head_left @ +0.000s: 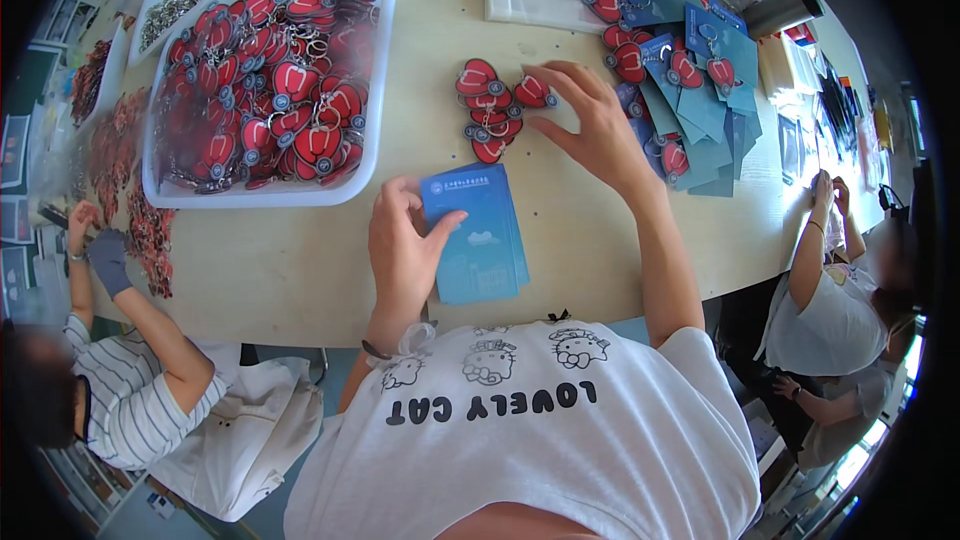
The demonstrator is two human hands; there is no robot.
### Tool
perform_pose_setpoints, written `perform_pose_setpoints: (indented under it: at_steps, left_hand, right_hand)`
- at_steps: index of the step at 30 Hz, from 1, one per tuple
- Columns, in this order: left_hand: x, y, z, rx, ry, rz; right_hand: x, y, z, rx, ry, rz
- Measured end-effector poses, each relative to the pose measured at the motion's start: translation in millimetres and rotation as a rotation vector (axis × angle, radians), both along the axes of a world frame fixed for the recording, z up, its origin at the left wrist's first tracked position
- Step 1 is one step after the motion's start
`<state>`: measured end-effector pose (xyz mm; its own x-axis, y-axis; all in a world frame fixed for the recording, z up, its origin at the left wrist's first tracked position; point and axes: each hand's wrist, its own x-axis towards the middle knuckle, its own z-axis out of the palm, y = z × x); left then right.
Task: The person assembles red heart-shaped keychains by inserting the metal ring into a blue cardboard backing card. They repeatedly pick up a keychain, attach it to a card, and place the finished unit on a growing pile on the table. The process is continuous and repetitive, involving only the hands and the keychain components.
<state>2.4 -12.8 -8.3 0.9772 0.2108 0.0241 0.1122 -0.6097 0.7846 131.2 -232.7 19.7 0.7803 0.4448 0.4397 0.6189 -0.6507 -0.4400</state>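
Observation:
My left hand (403, 243) rests on a stack of blue cards (480, 235) near the table's front edge, thumb on the top card. My right hand (593, 125) reaches over a small pile of red keychains (488, 112) in the middle of the table, fingertips touching the rightmost red keychain (533, 92). Both forearms come in from my white printed shirt at the bottom.
A white bin (372, 130) full of red keychains stands at the left. Blue cards with keychains on them (690, 80) lie spread at the right. Another person's hands (95, 245) work at the left table edge, and a third person (830, 290) sits at the right.

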Motion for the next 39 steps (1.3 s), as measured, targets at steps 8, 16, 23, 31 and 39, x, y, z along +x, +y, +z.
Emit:
perform_pose_setpoints:
  at_steps: [8,16,23,31,39]
  left_hand:
    - [-0.1,19.3,5.2,-0.482,0.102,0.041]
    - [-11.1,19.9,18.1,-0.745,0.107,-0.014]
    - [2.8,5.5,40.1,-0.800,-0.107,-0.006]
    - [53.0,-11.0,27.1,-0.546,-0.499,0.012]
    - [39.5,-27.0,30.6,-0.857,-0.365,0.003]
  right_hand:
    - [33.1,-11.6,-17.4,0.276,0.127,-0.087]
    - [26.7,-22.2,-15.3,-0.164,-0.270,-0.172]
    - [7.9,-15.9,-22.5,-0.085,0.039,0.108]
    - [-16.0,-1.6,39.5,0.076,0.001,0.089]
    - [-45.9,51.7,31.9,0.341,0.138,0.087]
